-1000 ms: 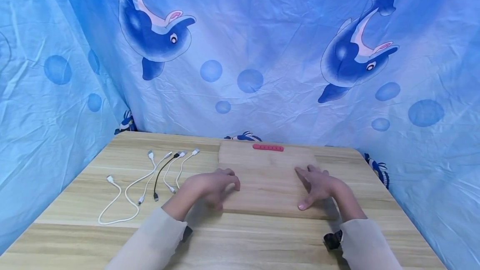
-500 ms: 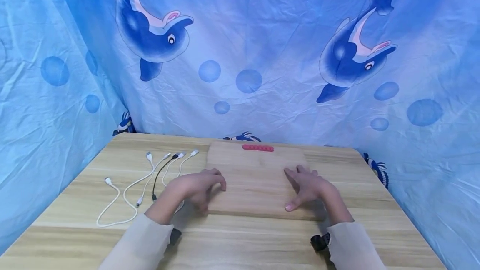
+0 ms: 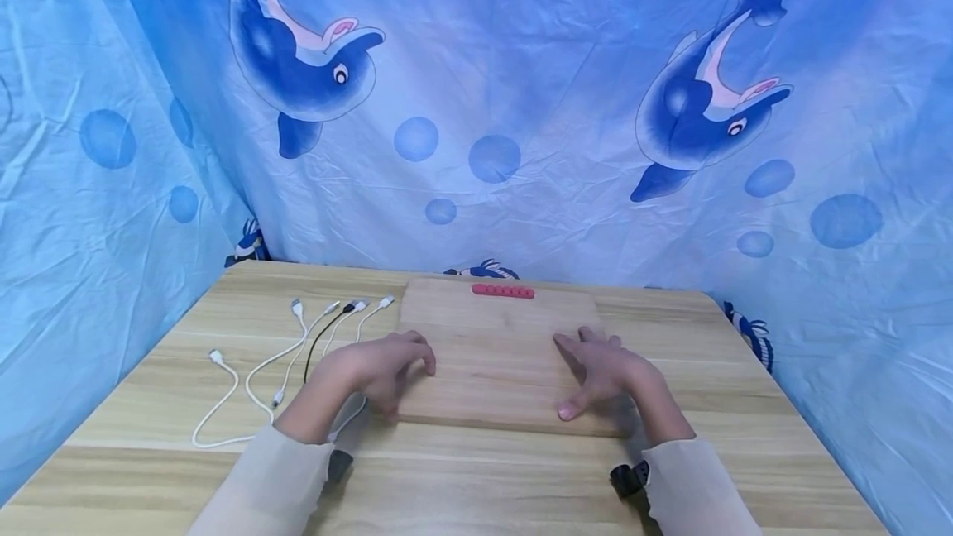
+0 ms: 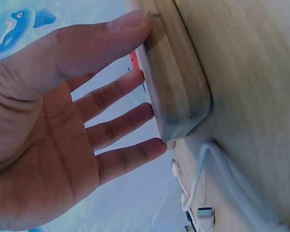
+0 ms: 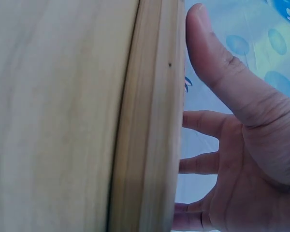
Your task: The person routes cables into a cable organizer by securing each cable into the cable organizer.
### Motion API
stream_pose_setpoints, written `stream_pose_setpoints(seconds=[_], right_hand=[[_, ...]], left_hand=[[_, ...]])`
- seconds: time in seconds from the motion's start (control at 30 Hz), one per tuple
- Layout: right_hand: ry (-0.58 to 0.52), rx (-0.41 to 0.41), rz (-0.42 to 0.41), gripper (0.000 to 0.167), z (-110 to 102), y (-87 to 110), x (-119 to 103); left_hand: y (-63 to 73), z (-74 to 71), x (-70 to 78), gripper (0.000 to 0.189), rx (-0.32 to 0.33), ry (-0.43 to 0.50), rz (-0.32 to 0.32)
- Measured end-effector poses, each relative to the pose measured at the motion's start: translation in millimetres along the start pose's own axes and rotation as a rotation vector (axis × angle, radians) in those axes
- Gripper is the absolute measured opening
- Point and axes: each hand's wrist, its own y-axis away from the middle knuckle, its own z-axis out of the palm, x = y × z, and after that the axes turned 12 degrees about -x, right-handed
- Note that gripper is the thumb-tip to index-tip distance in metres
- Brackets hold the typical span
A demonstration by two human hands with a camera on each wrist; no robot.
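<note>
A thick wooden board (image 3: 484, 362) lies flat on the table. A red strip (image 3: 502, 291) with a row of small bumps rests along its far edge. At the board's front left corner, my left hand (image 3: 380, 370) touches the wood with thumb and fingertips; its fingers look fairly straight in the left wrist view. My right hand (image 3: 599, 370) rests on the board's right part, thumb and fingers spread. In the right wrist view the board's side edge (image 5: 150, 116) hides those fingertips.
Several white cables (image 3: 211, 418) and a black cable (image 3: 322, 337) lie left of the board, partly behind my left arm. One white cable (image 4: 227, 179) runs close to the board's corner. A blue dolphin-print curtain (image 3: 476, 106) hangs behind the wooden table (image 3: 462, 495).
The board, with the red strip on it, has slid left across the table. Both hands have moved left along with it, and my left arm now covers more of the cables.
</note>
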Motion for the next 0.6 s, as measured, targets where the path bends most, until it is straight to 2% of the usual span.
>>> stream_pose_setpoints(seconds=[0.4, 0.6], right_hand=[[0.021, 0.013, -0.051, 0.129, 0.2, -2.5, -7.5], [0.008, 0.012, -0.035, 0.128, 1.9, -3.8, -7.9]], left_hand=[[12.2, -5.9, 0.3, 0.072, -0.044, 0.058, -0.112], [12.6, -6.1, -0.6, 0.073, -0.044, 0.076, -0.107]])
